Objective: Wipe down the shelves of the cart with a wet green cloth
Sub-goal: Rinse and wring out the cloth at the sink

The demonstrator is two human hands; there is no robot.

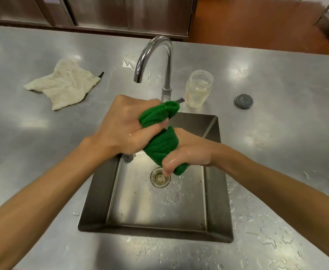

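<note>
A rolled, wet green cloth (162,142) hangs above the steel sink (101,191), twisted between both hands. My left hand (124,127) grips its upper end, near the tap's base. My right hand (187,152) grips the lower end just above the drain (160,177), fingers wet and curled round it. The cart is not in view.
A curved tap (156,59) stands behind the sink with no water running. A crumpled white cloth (64,82) lies on the steel counter at left. A clear jar (198,88) and a grey lid (244,101) sit to the right. A grey scourer (128,158) lies in the sink corner. Water droplets cover the counter.
</note>
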